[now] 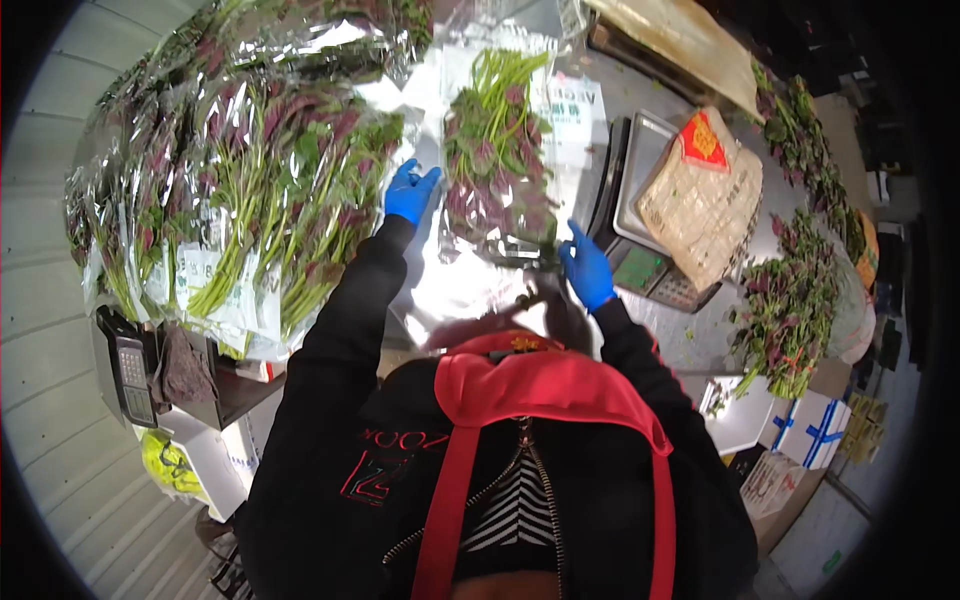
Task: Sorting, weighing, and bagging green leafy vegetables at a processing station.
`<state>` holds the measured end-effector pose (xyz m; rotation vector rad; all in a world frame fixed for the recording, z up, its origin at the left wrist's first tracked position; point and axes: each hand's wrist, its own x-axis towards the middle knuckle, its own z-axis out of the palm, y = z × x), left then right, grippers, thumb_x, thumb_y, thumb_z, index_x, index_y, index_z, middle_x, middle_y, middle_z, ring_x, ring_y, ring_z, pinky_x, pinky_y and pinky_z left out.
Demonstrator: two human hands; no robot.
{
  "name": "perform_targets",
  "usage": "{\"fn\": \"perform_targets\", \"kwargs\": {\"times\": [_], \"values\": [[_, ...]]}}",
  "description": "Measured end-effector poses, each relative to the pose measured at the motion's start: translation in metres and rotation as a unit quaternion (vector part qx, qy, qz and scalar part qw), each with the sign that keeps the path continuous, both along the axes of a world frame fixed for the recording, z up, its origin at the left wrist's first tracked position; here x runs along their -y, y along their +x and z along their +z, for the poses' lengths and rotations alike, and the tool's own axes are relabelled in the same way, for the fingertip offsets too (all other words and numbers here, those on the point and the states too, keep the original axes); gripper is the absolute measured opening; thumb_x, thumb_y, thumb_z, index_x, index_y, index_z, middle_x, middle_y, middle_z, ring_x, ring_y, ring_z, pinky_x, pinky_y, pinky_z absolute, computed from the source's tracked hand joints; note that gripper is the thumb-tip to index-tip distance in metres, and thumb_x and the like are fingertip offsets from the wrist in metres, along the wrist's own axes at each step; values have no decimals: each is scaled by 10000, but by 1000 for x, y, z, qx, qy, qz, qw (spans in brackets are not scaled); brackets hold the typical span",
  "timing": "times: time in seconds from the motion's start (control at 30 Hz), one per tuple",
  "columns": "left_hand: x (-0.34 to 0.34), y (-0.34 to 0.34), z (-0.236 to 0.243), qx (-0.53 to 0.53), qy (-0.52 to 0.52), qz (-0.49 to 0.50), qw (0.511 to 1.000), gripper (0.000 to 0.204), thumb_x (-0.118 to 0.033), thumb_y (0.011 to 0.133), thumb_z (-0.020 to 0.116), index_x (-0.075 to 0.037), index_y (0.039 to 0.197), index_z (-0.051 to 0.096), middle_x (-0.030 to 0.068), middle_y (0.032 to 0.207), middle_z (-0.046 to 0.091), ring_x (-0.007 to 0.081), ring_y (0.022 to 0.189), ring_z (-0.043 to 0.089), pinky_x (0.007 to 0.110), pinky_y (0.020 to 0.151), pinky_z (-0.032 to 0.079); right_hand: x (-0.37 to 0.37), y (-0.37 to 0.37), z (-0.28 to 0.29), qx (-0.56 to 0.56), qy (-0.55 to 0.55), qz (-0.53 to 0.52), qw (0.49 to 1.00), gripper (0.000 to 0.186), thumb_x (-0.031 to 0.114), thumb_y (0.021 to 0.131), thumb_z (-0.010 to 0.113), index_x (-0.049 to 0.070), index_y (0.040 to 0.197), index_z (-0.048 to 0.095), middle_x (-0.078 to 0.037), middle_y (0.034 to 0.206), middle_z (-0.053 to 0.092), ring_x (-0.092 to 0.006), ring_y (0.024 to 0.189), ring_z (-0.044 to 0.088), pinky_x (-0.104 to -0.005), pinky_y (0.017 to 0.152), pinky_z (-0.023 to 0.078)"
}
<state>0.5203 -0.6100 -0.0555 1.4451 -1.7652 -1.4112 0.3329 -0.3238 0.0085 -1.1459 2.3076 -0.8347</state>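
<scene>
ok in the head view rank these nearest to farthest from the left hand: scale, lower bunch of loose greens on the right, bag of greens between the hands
From the left hand:
1. Bag of greens, just to its right.
2. Scale, farther right, past that bag.
3. Loose greens, far right, beyond the scale.

Left forearm (345,320) and right forearm (632,345), black-sleeved, reach over the near edge of the worktop (690,342). Left hand (409,193), blue-gloved, farther in from that edge, fingers parted, pointing away from body. Right hand (588,268), also gloved, nearer it, fingers extended and angled inward.
</scene>
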Motion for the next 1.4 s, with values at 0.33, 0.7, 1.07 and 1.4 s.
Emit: {"fn": "perform_targets", "kwargs": {"times": [0.33,0.7,1.07,1.4], "values": [[69,-135,32,174,85,-142,971,743,-505,705,686,112,1092,535,231,1055,594,259,936,602,316,836,460,-25,4,-6,-9,-74,-41,996,257,109,856,516,23,1093,567,-169,1056,582,-305,1011,553,-360,879,429],[29,-154,71,35,-311,-282,907,267,-356,767,614,-139,913,669,122,904,637,287,857,597,342,779,470,-27,-4,-4,51,-131,2,990,219,31,849,482,0,1035,594,-142,1063,596,-264,992,553,-346,900,413],[61,53,218,-254,-95,-103,957,340,-195,848,565,-11,1134,571,83,1070,609,146,988,547,292,905,397,-48,-5,-8,54,-137,-26,989,227,-30,840,467,-9,1024,598,-125,1055,588,-220,975,556,-313,888,430],[174,104,281,-626,-147,359,676,281,-164,828,628,-63,1077,545,40,925,591,163,809,554,330,679,463,-60,-1,-1,54,-131,-42,989,223,-50,824,462,-4,996,595,-121,1007,587,-228,951,565,-314,871,437]]}}
